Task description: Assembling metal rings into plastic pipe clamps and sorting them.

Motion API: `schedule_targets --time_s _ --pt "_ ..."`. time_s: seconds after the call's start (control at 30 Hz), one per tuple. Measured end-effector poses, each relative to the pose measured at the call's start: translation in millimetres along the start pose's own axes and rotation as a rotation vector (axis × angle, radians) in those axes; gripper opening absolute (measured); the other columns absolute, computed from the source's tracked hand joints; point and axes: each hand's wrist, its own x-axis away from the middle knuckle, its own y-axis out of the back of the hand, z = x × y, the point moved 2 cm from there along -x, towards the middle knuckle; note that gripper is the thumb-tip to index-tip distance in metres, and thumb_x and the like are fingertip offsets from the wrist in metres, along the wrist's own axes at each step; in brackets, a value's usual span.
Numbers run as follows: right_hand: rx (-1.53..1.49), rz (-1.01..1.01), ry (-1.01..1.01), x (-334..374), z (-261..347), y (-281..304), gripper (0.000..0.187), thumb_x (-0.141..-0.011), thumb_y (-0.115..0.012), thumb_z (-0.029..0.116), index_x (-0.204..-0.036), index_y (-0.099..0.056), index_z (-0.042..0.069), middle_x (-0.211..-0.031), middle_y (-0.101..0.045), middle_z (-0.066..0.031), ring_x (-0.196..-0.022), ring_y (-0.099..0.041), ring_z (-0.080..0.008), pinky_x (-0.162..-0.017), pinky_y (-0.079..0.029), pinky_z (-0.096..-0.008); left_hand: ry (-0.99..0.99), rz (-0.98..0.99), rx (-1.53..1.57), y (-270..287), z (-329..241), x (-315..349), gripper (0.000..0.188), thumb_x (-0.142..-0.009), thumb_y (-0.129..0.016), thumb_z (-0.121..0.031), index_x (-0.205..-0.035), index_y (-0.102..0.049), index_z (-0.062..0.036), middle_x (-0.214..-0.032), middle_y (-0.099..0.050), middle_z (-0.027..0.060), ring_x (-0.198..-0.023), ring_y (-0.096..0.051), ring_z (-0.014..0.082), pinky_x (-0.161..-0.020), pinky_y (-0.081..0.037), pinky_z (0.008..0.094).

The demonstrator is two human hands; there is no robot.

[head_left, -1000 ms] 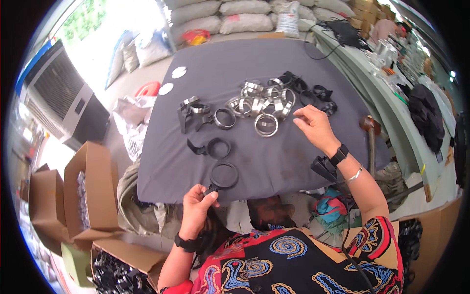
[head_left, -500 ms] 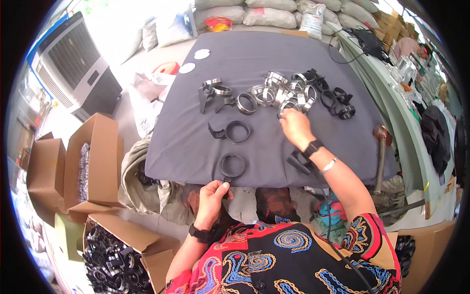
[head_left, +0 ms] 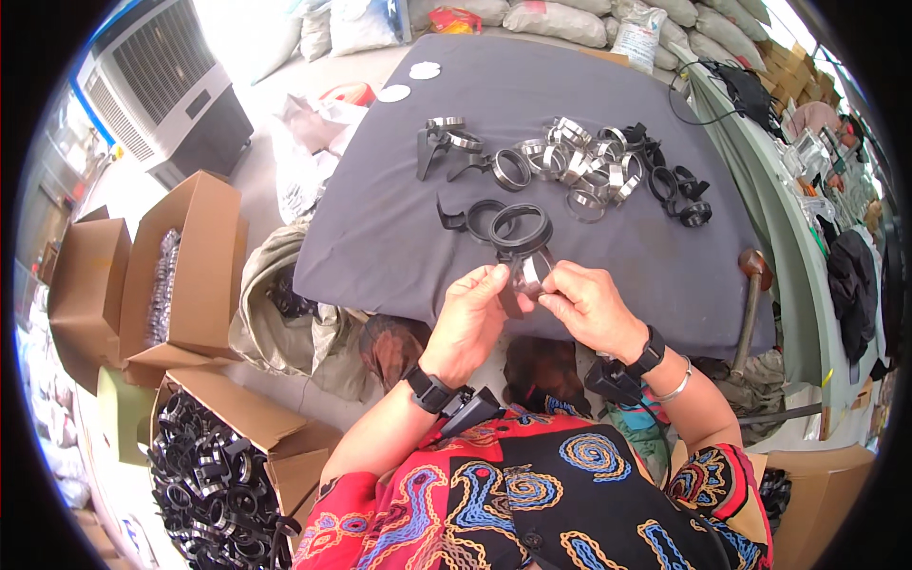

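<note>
Over the near part of the table, my left hand (head_left: 472,309) is closed on a black plastic ring with a handle (head_left: 521,228), holding it tilted upward. My right hand (head_left: 597,306) pinches a shiny metal ring (head_left: 532,272) against the handle side of the black piece, just below its ring. Fingers partly cover where the two meet. Right behind them lies another black ring with a handle (head_left: 452,218), its ring partly hidden by the held one. A pile of metal rings (head_left: 584,161) is farther off, with black ring pieces (head_left: 679,190) to its right.
A wooden-handled hammer (head_left: 753,285) lies at the table's right edge. Metal rings with black handles (head_left: 432,152) rest left of the pile. On the floor at left, an open carton (head_left: 204,494) holds many black-and-silver pieces, near another carton (head_left: 204,275) and an air cooler (head_left: 157,85).
My right hand has come back from the pile with a metal ring. My left hand has raised the black ring from the table edge, and both hands now meet.
</note>
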Motion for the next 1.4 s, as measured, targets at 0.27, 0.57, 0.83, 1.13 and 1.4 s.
schedule_targets --time_s 0.27,0.57,0.83,1.13,1.4 --pt "0.124 -0.274 -0.205 18.0 -44.9 32.7 0.010 -0.082 -0.062 0.005 -0.083 -0.054 0.000 -0.072 -0.055 -0.0129 -0.065 -0.056 -0.0280 -0.060 -0.044 -0.0368 -0.004 -0.056 0.222 36.6 -2.3 15.2 0.021 -0.092 -0.055 -0.025 -0.094 -0.058 -0.0049 -0.087 -0.061 0.0096 -0.071 -0.058 0.0238 -0.074 -0.043 0.0365" --pt "-0.207 -0.151 -0.217 14.5 -16.2 9.4 0.024 -0.092 -0.056 0.016 -0.109 -0.058 -0.001 -0.095 -0.065 -0.0107 -0.077 -0.063 -0.0220 -0.068 -0.052 -0.0312 -0.131 0.104 0.103 29.8 -16.2 26.6 0.027 -0.093 -0.053 -0.026 -0.102 -0.056 0.0000 -0.089 -0.060 0.0128 -0.074 -0.058 0.0232 -0.077 -0.046 0.0351" --pt "-1.419 -0.020 -0.431 5.6 11.0 -21.2 0.026 -0.099 -0.048 0.020 -0.113 -0.056 0.000 -0.087 -0.060 -0.0025 -0.070 -0.059 -0.0102 -0.062 -0.050 -0.0259 -0.275 0.011 -0.136 21.2 -31.8 43.9 0.037 -0.092 -0.055 -0.028 -0.112 -0.056 0.0029 -0.110 -0.062 0.0176 -0.086 -0.064 0.0268 -0.082 -0.046 0.0388" --pt "-0.577 -0.049 -0.144 7.8 -22.3 -6.2 0.020 -0.094 -0.053 0.014 -0.110 -0.059 0.004 -0.086 -0.060 -0.0047 -0.070 -0.058 -0.0160 -0.063 -0.049 -0.0280 -0.192 -0.118 -0.242 72.9 -23.9 69.7 0.021 -0.091 -0.057 -0.020 -0.081 -0.056 -0.0016 -0.077 -0.060 0.0103 -0.067 -0.059 0.0219 -0.067 -0.047 0.0327" --pt "0.530 0.123 0.255 15.3 -54.9 -1.2 0.034 -0.071 -0.064 0.007 -0.105 -0.061 0.004 -0.113 -0.060 -0.0077 -0.091 -0.057 -0.0260 -0.079 -0.049 -0.0360 -0.004 -0.208 -0.499 91.9 -1.5 62.7 0.017 -0.091 -0.059 -0.013 -0.077 -0.059 -0.0024 -0.070 -0.059 0.0021 -0.064 -0.057 0.0109 -0.067 -0.043 0.0254"
